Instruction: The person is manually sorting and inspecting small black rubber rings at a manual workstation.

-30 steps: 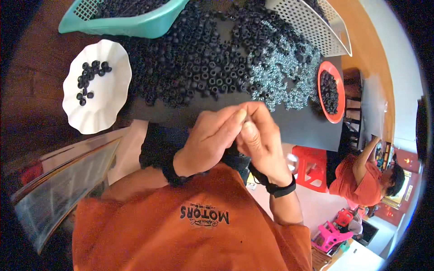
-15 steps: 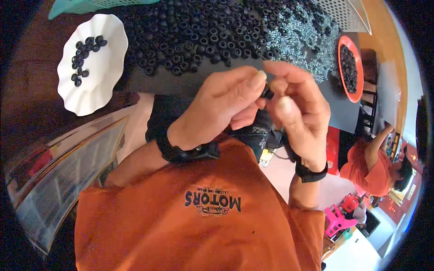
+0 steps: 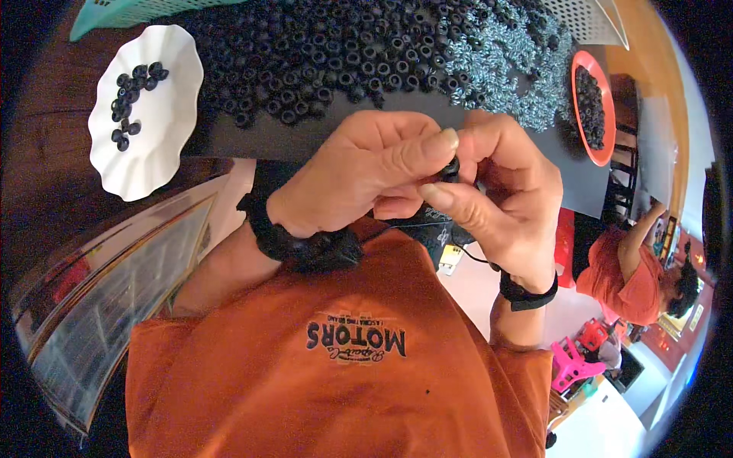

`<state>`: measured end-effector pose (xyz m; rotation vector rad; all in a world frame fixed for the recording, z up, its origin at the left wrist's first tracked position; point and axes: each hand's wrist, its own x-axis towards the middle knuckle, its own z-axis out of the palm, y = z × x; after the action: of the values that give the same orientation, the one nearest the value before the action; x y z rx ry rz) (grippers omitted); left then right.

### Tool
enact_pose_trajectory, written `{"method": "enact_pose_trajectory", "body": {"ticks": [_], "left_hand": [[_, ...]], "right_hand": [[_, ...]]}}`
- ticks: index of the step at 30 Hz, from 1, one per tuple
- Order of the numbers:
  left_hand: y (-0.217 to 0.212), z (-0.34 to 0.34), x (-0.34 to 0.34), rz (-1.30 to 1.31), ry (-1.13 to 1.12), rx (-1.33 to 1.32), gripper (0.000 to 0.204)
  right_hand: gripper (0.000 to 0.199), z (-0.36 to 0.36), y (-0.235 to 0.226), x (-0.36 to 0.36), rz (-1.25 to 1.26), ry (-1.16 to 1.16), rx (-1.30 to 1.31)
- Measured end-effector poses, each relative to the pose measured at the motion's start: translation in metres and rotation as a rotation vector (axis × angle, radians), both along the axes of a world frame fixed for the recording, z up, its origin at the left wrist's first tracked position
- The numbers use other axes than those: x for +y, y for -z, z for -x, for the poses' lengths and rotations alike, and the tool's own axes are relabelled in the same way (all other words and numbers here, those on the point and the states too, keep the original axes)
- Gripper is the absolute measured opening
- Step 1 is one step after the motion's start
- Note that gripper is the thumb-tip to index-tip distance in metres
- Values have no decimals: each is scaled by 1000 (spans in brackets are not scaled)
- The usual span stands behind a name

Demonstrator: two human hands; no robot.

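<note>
Between the fingertips of both hands is a small black ring-shaped part (image 3: 451,169), mostly covered by the fingers. My left hand (image 3: 374,169) pinches it from the left with thumb and fingers. From the right, my right hand (image 3: 508,187) closes thumb and forefinger on the same part. Beyond the hands, a wide heap of black ring-shaped parts (image 3: 336,57) lies on the dark table. A pile of small shiny metal pieces (image 3: 508,65) adjoins it on the right. Several black parts (image 3: 130,90) sit in a white wavy-edged dish (image 3: 164,126) at the left.
An orange-red bowl (image 3: 608,114) of small dark pieces stands at the right table edge. A teal basket (image 3: 114,17) and a white perforated basket (image 3: 599,27) border the far side. At right, another person in an orange shirt (image 3: 622,275) is near a pink stool (image 3: 571,368).
Both thumbs have shifted around the black part, which shows a little more between the fingertips. The dish and table appear slightly further left in view.
</note>
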<state>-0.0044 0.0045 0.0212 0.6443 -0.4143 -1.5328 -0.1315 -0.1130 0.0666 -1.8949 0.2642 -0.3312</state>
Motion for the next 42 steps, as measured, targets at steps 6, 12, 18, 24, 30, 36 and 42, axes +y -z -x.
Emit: {"method": "enact_pose_trajectory", "body": {"ticks": [6, 12, 18, 24, 30, 36, 42], "left_hand": [[-4, -6, 3, -19, 137, 87, 30], [-12, -5, 6, -46, 197, 197, 30], [-15, -5, 4, -35, 158, 103, 28], [-6, 2, 2, -33, -90, -31, 26], [5, 13, 1, 148, -242, -305, 25], [7, 11, 2, 86, -246, -311, 27], [-4, 13, 4, -47, -288, -351, 26]], "right_hand": [[28, -1, 3, 4, -126, 9, -2], [34, -2, 6, 11, -65, 93, -72], [26, 3, 1, 4, 43, 38, -62], [21, 13, -3, 4, 56, 219, -11], [10, -5, 2, 13, 608, 122, -78], [9, -8, 3, 12, 724, 77, -99], [7, -5, 4, 10, 826, 13, -4]]}}
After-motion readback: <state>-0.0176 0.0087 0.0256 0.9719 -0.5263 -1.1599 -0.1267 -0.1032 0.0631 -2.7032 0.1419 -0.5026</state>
